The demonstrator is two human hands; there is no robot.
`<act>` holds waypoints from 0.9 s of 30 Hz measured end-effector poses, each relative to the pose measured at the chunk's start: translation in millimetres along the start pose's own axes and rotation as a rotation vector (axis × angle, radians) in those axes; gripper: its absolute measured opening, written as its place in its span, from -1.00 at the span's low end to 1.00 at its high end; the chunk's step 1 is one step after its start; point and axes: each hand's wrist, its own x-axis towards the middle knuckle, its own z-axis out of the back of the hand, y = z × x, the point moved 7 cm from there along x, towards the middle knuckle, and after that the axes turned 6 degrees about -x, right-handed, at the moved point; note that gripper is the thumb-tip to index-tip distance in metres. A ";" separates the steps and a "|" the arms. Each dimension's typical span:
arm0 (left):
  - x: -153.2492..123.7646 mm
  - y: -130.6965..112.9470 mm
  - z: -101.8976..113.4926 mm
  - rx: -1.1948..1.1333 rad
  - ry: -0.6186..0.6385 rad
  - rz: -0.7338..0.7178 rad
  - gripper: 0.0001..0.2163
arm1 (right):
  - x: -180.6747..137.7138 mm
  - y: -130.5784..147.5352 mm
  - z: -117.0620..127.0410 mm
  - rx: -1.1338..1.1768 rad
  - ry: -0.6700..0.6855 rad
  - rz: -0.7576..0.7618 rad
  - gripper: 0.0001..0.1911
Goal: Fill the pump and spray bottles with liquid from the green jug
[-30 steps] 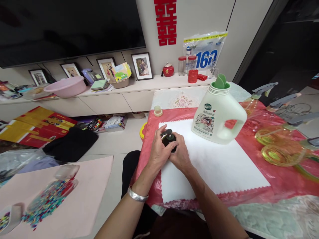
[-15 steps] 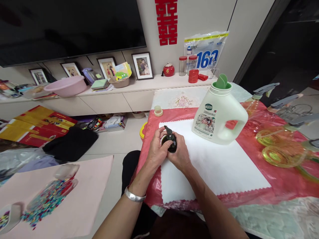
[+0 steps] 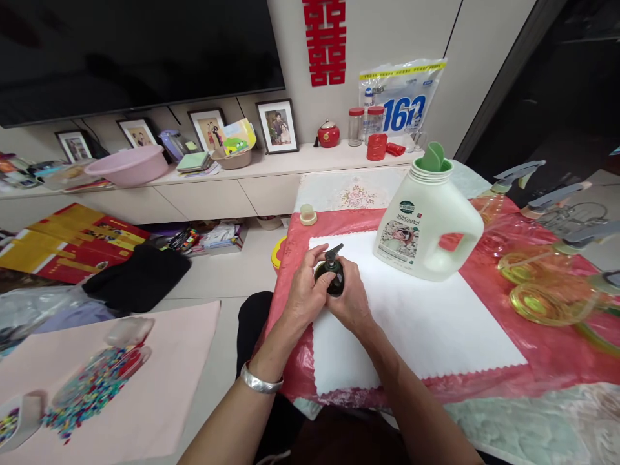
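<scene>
Between my hands stands a dark pump bottle (image 3: 335, 281) with a black pump head, over the left edge of a white sheet (image 3: 411, 329). My left hand (image 3: 306, 284) is closed around its left side, thumb across the front. My right hand (image 3: 354, 294) grips it from the right. The bottle's lower part is hidden by my fingers. To the right of my hands is a large pale green detergent jug (image 3: 426, 223), uncapped, with a green spout at its mouth. A small pale cap (image 3: 307, 215) sits beyond my left hand on the red table cover (image 3: 339, 223).
Several spray bottles with yellow liquid (image 3: 547, 303) stand at the right. A pink-topped table (image 3: 179, 361) at the left holds scattered colourful beads (image 3: 87, 387). A low cabinet (image 3: 203, 197) with a pink basin (image 3: 128, 166) and jars (image 3: 356, 128) runs along the wall.
The pump head has turned, its nozzle swinging from pointing up-left to pointing up-right. Both hands keep hold of the bottle in nearly the same place.
</scene>
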 end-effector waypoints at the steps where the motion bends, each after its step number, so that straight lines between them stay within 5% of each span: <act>1: 0.0 -0.9 -0.1 0.016 -0.013 -0.007 -0.49 | -0.2 -1.1 -0.4 -0.001 -0.001 0.000 -0.37; 8: 2.4 -3.2 2.5 0.174 -0.185 -0.021 -0.44 | -1.2 -6.9 -3.5 -0.015 -0.005 0.008 -0.33; 18: 0.6 -3.3 -0.1 0.082 -0.026 0.007 -0.49 | 0.4 -3.3 -1.0 -0.019 -0.001 0.000 -0.37; 27: 3.4 -5.0 1.9 0.187 -0.179 -0.003 -0.52 | -0.4 -6.7 -2.9 -0.043 0.012 0.019 -0.34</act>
